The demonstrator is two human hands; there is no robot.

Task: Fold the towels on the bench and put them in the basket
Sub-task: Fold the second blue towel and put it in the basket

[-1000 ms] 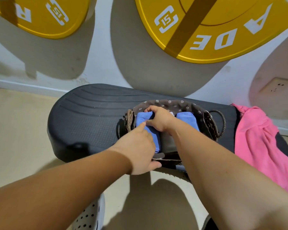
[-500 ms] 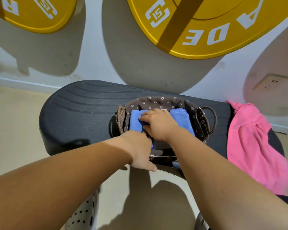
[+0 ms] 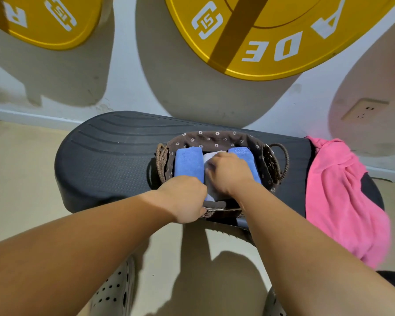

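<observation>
Towels packed three abreast in the basket (image 3: 271, 166): left blue towel (image 3: 188, 164) at 9 o'clock, white towel (image 3: 211, 158) in the middle, right blue towel (image 3: 245, 156) at 3 o'clock. All three rolled or folded into fat oblongs, long axes running 6 to 12 o'clock, side by side and touching. Blue pile plush and soft-looking; white one smoother, largely hidden under the hands.

Right hand (image 3: 228, 173) on top of the white towel, fingers (image 3: 211, 167) loosely bent, not clenched, pressing the cloth and pointing toward 10 o'clock; blurred, so no finer detail. Left hand (image 3: 183, 199) at the basket's 6 o'clock rim, back of the hand up, thumb along the rim; its fingers tucked out of sight behind the knuckles, so cannot tell whether gripping rim, towel or nothing.

Basket oval, dark brown wicker, loop handle at each end, lined with brown cloth dotted with small white flowers; standing on the counter (image 3: 114, 165) toward its near edge, long axis 9 to 3 o'clock. Counter dark grey, rounded at the 9 o'clock end, grooved arcs on the far side, fine dimpled texture nearer. Pink towel (image 3: 342, 197) unfolded and crumpled, draped over the counter's 3 o'clock end, hanging past the near edge, well apart from both hands.

Yellow plate (image 3: 306, 67) with white lettering before the white wall at 12 o'clock, second plate (image 3: 41, 35) at 10 o'clock. Socket (image 3: 365, 109) at 2 o'clock. Pale perforated clogs (image 3: 114, 290) on the tan floor at 6 o'clock.
</observation>
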